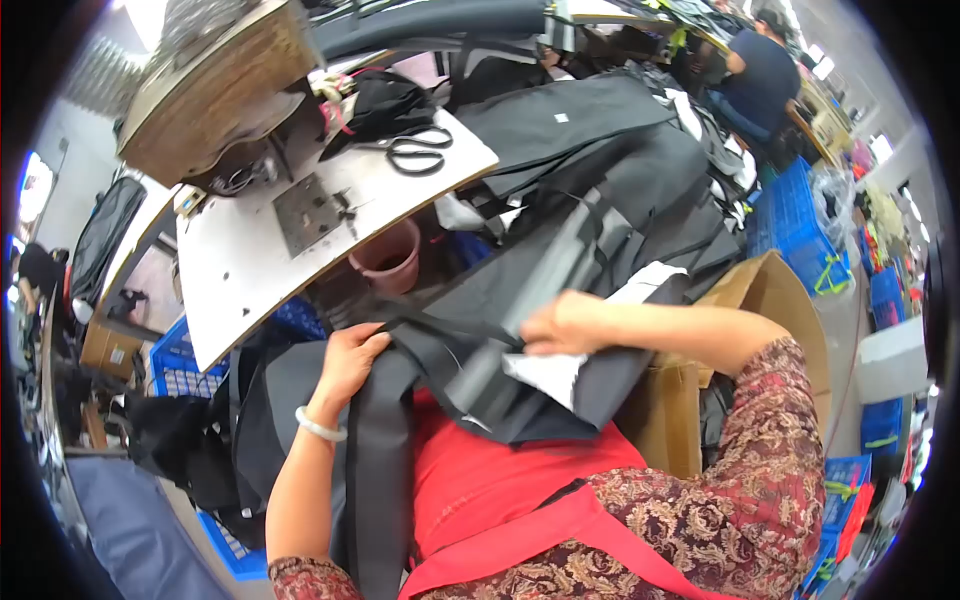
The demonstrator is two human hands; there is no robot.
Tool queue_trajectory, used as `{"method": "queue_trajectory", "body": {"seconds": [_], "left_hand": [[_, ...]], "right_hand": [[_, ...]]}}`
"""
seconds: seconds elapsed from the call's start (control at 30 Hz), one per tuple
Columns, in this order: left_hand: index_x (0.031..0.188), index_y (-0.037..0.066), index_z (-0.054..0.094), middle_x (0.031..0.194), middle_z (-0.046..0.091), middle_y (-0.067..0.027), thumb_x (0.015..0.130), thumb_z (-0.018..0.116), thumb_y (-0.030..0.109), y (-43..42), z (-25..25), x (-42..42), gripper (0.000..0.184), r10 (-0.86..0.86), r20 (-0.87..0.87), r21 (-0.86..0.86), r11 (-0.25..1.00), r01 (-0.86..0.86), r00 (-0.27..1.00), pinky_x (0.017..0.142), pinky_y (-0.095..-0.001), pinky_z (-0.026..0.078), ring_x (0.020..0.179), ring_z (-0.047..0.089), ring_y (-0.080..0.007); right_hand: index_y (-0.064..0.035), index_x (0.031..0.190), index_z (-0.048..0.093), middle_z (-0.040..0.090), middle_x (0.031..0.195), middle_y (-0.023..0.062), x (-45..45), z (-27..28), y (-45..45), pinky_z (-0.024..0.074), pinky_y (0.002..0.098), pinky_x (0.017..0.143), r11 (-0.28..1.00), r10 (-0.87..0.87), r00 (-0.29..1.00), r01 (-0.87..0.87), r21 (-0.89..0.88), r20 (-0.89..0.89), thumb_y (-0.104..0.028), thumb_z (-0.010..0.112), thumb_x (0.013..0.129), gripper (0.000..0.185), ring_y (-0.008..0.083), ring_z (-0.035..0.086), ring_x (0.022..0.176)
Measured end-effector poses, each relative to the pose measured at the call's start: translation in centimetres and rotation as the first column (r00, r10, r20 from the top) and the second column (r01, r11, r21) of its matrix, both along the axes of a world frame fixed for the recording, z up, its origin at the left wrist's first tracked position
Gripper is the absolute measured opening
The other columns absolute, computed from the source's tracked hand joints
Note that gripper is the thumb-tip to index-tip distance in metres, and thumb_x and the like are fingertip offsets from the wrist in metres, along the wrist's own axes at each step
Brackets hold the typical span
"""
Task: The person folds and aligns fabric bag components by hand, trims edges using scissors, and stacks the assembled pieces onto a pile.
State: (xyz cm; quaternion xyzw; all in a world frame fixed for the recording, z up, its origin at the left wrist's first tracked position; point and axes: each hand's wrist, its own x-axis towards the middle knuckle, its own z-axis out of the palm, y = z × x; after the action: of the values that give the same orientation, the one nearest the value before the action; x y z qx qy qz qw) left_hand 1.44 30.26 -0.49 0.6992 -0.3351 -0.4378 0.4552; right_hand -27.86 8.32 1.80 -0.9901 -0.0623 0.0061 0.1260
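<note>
A large black fabric piece [560,420] with grey strips lies across my lap and over the red apron [490,465]. My left hand [350,365], a white bangle at its wrist, is closed at the fabric's left part, with a black strap [450,325] between thumb and fingers. That strap stretches over to my right hand [565,325], which is blurred but looks curled closed at the strap's other end. Just below the right hand is a white patch [550,375] on the fabric. Exactly how the right fingertips grip is smeared.
Ahead is a white table [240,270] with black-handled scissors [418,150] and a dark metal plate [308,215]. A pink bucket [388,255] stands beneath its edge. Right are a cardboard box [675,420] and a blue crate [790,215]. Another person [760,75] sits far right.
</note>
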Motion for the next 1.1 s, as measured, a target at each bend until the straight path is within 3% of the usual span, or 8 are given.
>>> {"method": "queue_trajectory", "body": {"seconds": [0.03,0.23,0.37,0.43,0.53,0.67,0.93,1.1], "left_hand": [[0.110,-0.005,0.069,0.092,0.070,-0.0015,0.093,0.062,0.009,0.0,-0.4,-0.2,0.024,-0.008,0.025,-0.010,1.000,0.008,1.000,0.074,-0.0229,0.049,0.082,0.059,-0.0064],[0.115,-0.005,0.067,0.096,0.070,-0.0034,0.093,0.060,0.007,-0.3,0.2,-0.1,0.025,-0.038,-0.069,-0.017,0.999,0.037,0.997,0.075,-0.0238,0.051,0.083,0.060,-0.0079],[0.119,-0.005,0.064,0.100,0.070,-0.0044,0.090,0.063,0.002,-0.4,1.0,-0.5,0.030,-0.025,-0.093,0.002,1.000,0.025,0.995,0.077,-0.0229,0.052,0.086,0.063,-0.0090],[0.118,-0.004,0.064,0.096,0.070,-0.0043,0.088,0.066,0.002,0.1,1.9,-1.6,0.031,0.036,-0.056,-0.058,0.998,-0.039,0.998,0.074,-0.0228,0.051,0.084,0.062,-0.0090],[0.114,0.002,0.067,0.079,0.065,-0.0040,0.084,0.067,0.002,1.8,4.3,-2.1,0.030,-0.041,0.351,0.121,0.993,-0.002,0.935,0.063,-0.0266,0.047,0.072,0.058,-0.0073],[0.102,0.003,0.073,0.076,0.062,-0.0127,0.083,0.071,0.003,3.0,5.1,-2.3,0.020,0.112,0.721,-0.255,0.960,0.112,0.684,0.059,-0.0311,0.046,0.065,0.059,-0.0234],[0.100,-0.005,0.072,0.077,0.070,-0.0041,0.088,0.070,0.005,-2.1,14.3,3.8,0.015,0.315,0.560,-0.402,0.912,-0.081,0.766,0.062,-0.0236,0.046,0.069,0.058,-0.0070],[0.101,-0.006,0.071,0.076,0.068,-0.0030,0.090,0.068,0.009,-3.8,13.1,7.1,0.019,0.337,0.555,-0.429,0.899,-0.085,0.760,0.063,-0.0226,0.045,0.070,0.057,-0.0059]], "right_hand": [[-0.0084,0.079,0.063,0.064,0.080,0.0102,-1.0,-0.8,0.8,0.0517,0.0399,0.067,1.000,0.024,0.955,-0.019,0.022,-0.297,-0.032,0.068,0.088,0.026,0.0286,0.065,0.079],[-0.0017,0.094,0.064,0.061,0.069,0.0047,5.6,9.0,2.4,0.0491,0.0294,0.061,0.584,-0.170,0.967,0.252,0.771,-0.187,-0.019,0.063,0.094,0.017,0.0122,0.059,0.064],[-0.0023,0.098,0.065,0.066,0.086,0.0105,14.7,2.0,0.7,0.0494,0.0359,0.073,0.875,-0.134,0.910,-0.078,0.479,0.393,-0.022,0.061,0.093,0.021,0.0225,0.063,0.080],[-0.0027,0.103,0.067,0.067,0.097,0.0131,17.6,-2.5,0.8,0.0482,0.0386,0.081,0.805,0.010,0.945,-0.202,0.558,0.327,-0.029,0.060,0.094,0.029,0.0264,0.063,0.091],[-0.0020,0.096,0.071,0.068,0.082,0.0158,18.2,-2.7,1.9,0.0494,0.0398,0.073,0.823,0.204,0.904,0.050,0.566,-0.376,-0.054,0.065,0.087,0.054,0.0242,0.065,0.078],[-0.0010,0.102,0.071,0.069,0.088,0.0199,16.1,4.3,3.1,0.0502,0.0402,0.077,0.800,-0.022,0.982,0.131,0.585,-0.189,-0.042,0.072,0.084,0.045,0.0336,0.067,0.084],[-0.0017,0.096,0.071,0.067,0.074,0.0077,21.1,13.3,0.2,0.0462,0.0285,0.069,0.731,-0.226,0.972,0.132,0.670,0.055,-0.022,0.072,0.086,0.023,0.0086,0.056,0.071],[0.0010,0.095,0.070,0.065,0.073,0.0096,24.5,12.4,-1.3,0.0456,0.0289,0.068,0.743,-0.239,0.963,0.095,0.663,0.129,-0.022,0.070,0.086,0.025,0.0109,0.055,0.070]]}}
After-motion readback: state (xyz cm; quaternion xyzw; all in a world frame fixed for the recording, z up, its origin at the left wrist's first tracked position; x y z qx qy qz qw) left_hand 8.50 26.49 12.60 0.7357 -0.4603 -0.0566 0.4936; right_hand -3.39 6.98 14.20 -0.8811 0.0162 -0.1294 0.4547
